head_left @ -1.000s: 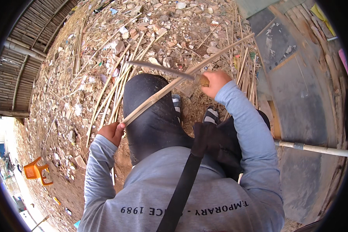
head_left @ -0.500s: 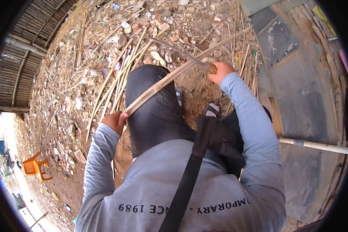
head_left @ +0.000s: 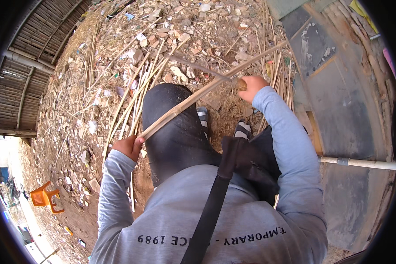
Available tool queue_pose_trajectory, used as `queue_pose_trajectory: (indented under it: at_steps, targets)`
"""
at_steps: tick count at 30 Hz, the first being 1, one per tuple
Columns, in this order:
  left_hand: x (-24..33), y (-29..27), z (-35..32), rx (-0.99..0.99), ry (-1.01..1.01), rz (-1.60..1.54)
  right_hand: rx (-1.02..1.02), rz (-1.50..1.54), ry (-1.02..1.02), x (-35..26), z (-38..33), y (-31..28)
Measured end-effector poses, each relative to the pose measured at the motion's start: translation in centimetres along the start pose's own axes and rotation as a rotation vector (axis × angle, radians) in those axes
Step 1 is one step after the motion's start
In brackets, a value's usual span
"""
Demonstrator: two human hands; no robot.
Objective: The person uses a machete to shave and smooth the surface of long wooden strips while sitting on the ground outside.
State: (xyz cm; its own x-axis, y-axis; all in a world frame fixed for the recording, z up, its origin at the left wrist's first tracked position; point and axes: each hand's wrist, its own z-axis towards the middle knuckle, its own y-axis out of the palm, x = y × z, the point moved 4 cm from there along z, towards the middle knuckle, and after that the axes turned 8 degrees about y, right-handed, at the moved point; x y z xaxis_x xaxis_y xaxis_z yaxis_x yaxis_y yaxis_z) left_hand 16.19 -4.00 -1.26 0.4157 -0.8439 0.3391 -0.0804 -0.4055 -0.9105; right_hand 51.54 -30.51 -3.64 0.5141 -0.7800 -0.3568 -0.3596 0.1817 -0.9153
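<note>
A long pale bamboo strip (head_left: 198, 97) runs slantwise over my dark-trousered knees, from lower left to upper right. My left hand (head_left: 128, 147) grips its lower end beside my left thigh. My right hand (head_left: 250, 87) is closed on the wooden handle of a long knife (head_left: 198, 68). The grey blade points up and to the left and meets the strip near my right hand; the blade looks blurred.
Several split bamboo strips (head_left: 138, 94) lie on rubble-strewn ground ahead. A grey concrete slab (head_left: 339, 88) and a white pipe (head_left: 361, 163) are at right. An orange plastic chair (head_left: 43, 198) stands far left, near a bamboo wall (head_left: 26, 66).
The strip's lower end and my left hand have shifted slightly to the right. My right hand and knife stay at the strip, the blade angled a little differently.
</note>
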Motion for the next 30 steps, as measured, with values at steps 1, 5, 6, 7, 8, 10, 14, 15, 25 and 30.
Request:
queue_pose_trajectory:
  at_steps: [1, 5, 6, 7, 8, 10, 14, 15, 25, 30]
  targets:
    - [-0.1, 0.4, 0.1, -0.011, -0.004, 0.001, -0.01, 0.004, 0.004, 0.1, 0.0, 0.3]
    - [-0.2, 1.2, 0.9, 0.044, 0.02, -0.24, -0.032, 0.184, 0.034, 0.5, 0.8, 0.8]
    - [-0.3, 1.3, 1.0, 0.027, 0.004, -0.257, -0.028, 0.138, 0.069, 0.4, 1.0, 1.0]
    - [-0.4, 1.3, 0.9, 0.01, -0.018, -0.271, -0.028, 0.098, 0.1, 0.3, 1.1, 1.5]
    - [-0.4, 1.3, 0.7, -0.011, -0.032, -0.284, 0.058, 0.139, 0.028, 0.3, 0.8, 1.6]
    - [-1.1, 2.1, -0.1, 0.044, -0.028, -0.287, 0.06, 0.087, -0.042, -2.4, -0.5, 0.0]
    - [-0.4, 2.2, 0.3, 0.072, -0.019, -0.198, 0.018, 0.091, -0.014, -1.0, 0.7, 0.4]
    - [0.3, 1.6, 0.6, 0.078, 0.0, -0.15, -0.067, 0.191, 0.143, 1.0, 1.5, 1.1]
    - [0.5, 1.4, 1.1, 0.079, -0.015, -0.161, -0.002, 0.151, 0.075, 0.2, -0.2, -0.1]
    - [-0.2, 0.8, 0.2, -0.004, -0.057, -0.228, -0.06, 0.065, 0.217, -0.1, -0.1, -0.2]
